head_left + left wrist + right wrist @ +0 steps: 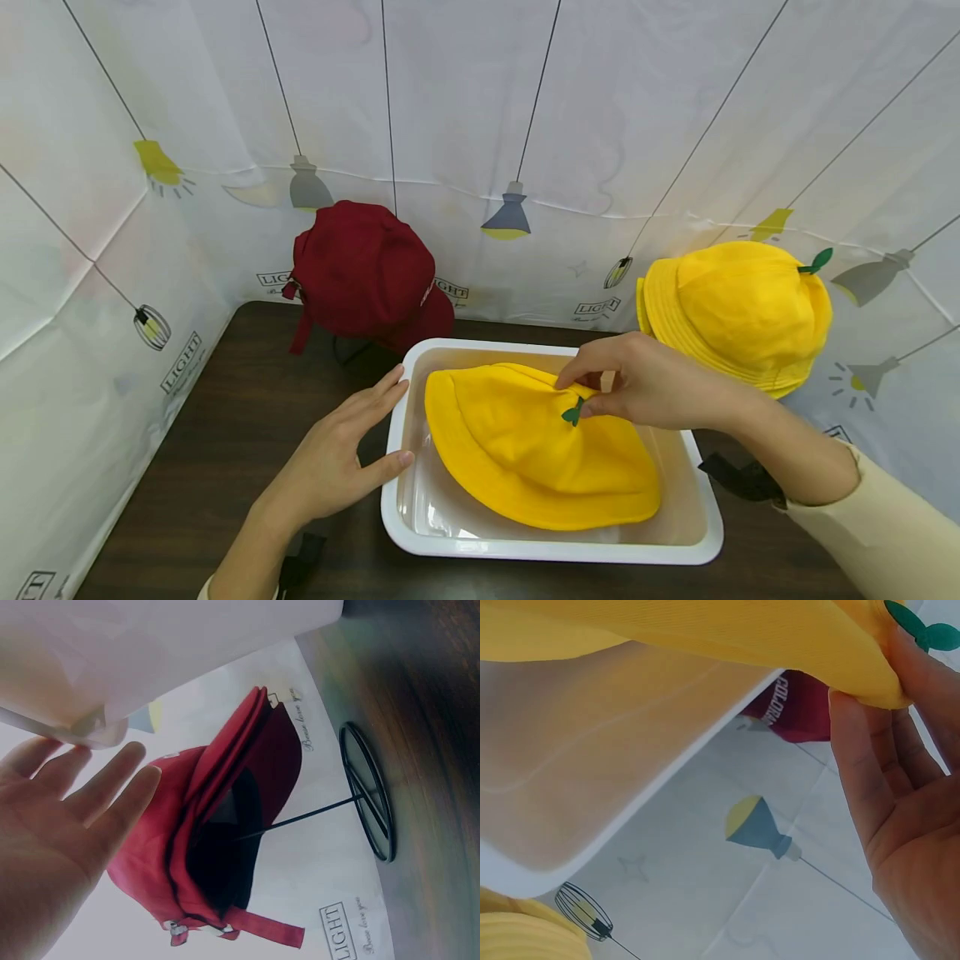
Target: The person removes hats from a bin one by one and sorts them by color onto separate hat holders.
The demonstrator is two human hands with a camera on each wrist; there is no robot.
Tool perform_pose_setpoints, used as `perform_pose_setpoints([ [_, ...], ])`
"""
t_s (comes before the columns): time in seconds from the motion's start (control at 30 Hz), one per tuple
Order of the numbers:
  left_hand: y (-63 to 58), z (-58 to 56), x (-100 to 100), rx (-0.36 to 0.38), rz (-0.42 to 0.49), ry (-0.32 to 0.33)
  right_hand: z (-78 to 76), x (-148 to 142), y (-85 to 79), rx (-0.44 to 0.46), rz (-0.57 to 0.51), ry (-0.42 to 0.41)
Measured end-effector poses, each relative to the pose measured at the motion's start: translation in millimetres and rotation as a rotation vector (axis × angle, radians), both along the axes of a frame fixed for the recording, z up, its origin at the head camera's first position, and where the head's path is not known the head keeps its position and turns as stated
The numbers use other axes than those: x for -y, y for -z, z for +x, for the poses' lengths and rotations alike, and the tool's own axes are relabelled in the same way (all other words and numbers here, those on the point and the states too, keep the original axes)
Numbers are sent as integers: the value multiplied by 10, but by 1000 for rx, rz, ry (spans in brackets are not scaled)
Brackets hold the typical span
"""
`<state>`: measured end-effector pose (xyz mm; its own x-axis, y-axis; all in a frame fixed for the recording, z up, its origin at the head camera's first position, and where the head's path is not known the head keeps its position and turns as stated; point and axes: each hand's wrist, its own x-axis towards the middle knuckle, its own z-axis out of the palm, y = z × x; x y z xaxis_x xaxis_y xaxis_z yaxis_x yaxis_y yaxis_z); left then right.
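A yellow bucket hat [510,442] with a small green leaf sprig lies folded flat in a white plastic basin [551,550]. My right hand [645,383] pinches the crown of that hat beside the leaves; the right wrist view shows thumb and fingers on the yellow cloth [855,667]. At the basin's left rim, my left hand [337,454] touches the edge with spread, fairly straight fingers. In the left wrist view the left hand [67,817] has its fingertips by the basin's rim.
Behind the basin on the left, a dark red cap [360,267] sits on a black wire stand [367,795]. Another yellow bucket hat [742,308] with a green sprig stands at the back right. A printed white cloth [450,100] hangs behind the dark wooden table [217,467].
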<state>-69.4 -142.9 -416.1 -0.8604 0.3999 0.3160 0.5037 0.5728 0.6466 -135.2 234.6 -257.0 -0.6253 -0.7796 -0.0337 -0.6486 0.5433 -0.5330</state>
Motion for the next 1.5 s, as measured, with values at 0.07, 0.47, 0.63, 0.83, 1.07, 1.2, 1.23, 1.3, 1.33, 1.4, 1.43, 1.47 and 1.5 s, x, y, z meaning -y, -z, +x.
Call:
perform_pose_setpoints([
  [0.07,-4,-1,2,2,1,-1,3,-15,-25,-17,-12,-4],
  [0.47,-24,9,-5,24,16,2,-8,-76,-223,-50,-27,7],
  [0.63,-27,12,-21,31,15,3,10,-124,-305,-89,-54,14],
  [0.83,-25,15,-8,30,2,-5,37,-151,-427,-130,-74,6],
  [1.07,-26,21,-9,28,-5,-8,69,-187,-551,-244,-53,10],
  [1.2,-25,18,-6,11,-7,-10,64,-214,-624,-307,-79,0],
  [1.23,-25,18,-5,8,-7,-11,60,-222,-642,-319,-87,-5],
  [1.3,-25,16,-4,-2,-7,-11,55,-238,-676,-339,-100,-12],
  [1.33,-26,18,-5,-2,-7,-11,54,-249,-691,-348,-106,-16],
  [1.4,-28,22,-8,-1,-6,-9,59,-275,-723,-369,-112,-14],
  [1.43,-28,25,-8,0,-8,-8,63,-290,-742,-382,-112,-9],
  [1.47,-28,26,-9,0,-8,-8,68,-304,-761,-394,-114,-4],
  [1.5,-29,29,-9,2,-8,-8,71,-318,-780,-409,-115,3],
])
